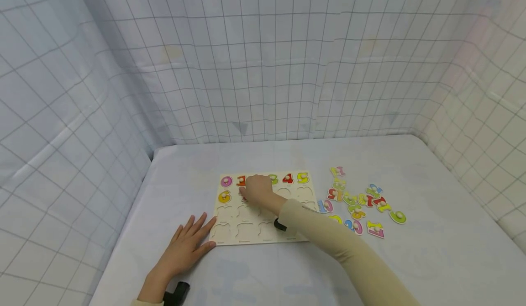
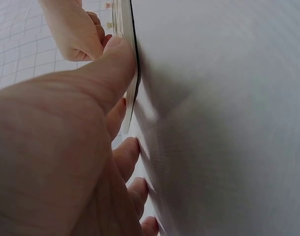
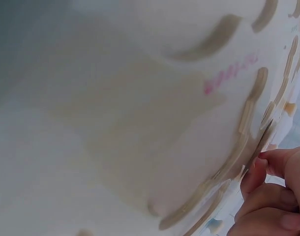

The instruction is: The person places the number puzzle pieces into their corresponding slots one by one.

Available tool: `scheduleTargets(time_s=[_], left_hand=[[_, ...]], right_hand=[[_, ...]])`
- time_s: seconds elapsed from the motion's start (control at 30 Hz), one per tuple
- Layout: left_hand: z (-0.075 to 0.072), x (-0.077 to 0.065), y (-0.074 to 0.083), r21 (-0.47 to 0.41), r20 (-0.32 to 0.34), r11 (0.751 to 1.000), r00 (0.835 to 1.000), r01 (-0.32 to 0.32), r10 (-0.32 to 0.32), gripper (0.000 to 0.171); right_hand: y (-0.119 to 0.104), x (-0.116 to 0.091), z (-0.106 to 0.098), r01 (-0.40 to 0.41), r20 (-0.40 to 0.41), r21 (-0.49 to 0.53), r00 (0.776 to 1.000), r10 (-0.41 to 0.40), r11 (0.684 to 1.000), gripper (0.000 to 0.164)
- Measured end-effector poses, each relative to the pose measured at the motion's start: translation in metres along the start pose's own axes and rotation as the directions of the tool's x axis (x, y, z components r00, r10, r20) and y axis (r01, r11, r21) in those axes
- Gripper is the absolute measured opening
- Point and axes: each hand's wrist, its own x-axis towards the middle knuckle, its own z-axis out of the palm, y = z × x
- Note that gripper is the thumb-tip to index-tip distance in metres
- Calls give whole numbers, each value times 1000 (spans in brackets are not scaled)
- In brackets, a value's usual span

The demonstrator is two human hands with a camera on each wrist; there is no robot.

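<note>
A cream number-puzzle board [image 1: 234, 218] lies on the white table. Seated along its top row are knobbed numbers, among them a pink 0 [image 1: 226, 182], a red 4 [image 1: 288, 178] and a yellow 5 [image 1: 302, 178]; a yellow 6 [image 1: 224, 197] begins the second row. Beside that 6, my right hand [image 1: 259, 192] pinches a reddish number puzzle piece [image 1: 244, 199] at the board, its shape mostly hidden by the fingers. My left hand [image 1: 186, 246] rests with fingers spread at the board's lower left corner. In the left wrist view, its thumb touches the board's edge [image 2: 132, 98].
Several loose number pieces lie in a scattered group right of the board, including a 17 [image 1: 376, 229], a 15 [image 1: 334, 195] and a green-and-yellow round piece [image 1: 397, 217]. Some overlap. White gridded cloth walls [image 1: 283, 68] enclose the table at the back and sides.
</note>
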Motion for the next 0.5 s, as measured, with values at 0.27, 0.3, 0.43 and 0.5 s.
scheduleTargets(time_s=[0.27, 0.3, 0.43, 0.5], left_hand=[[-1, 3, 0, 2, 22, 1000, 1000, 4, -4, 62], [-1, 3, -1, 0, 26, 1000, 1000, 4, -4, 62], [-1, 2, -1, -9, 32, 1000, 999, 6, -6, 62], [-1, 2, -1, -10, 33, 1000, 999, 7, -7, 63]], right_hand=[[3, 1, 3, 12, -6, 27, 1000, -12, 1000, 54], [3, 1, 3, 10, -4, 32, 1000, -10, 999, 54], [4, -1, 2, -3, 4, 88, 1000, 2, 996, 56], [6, -4, 0, -14, 8, 141, 1000, 13, 990, 56]])
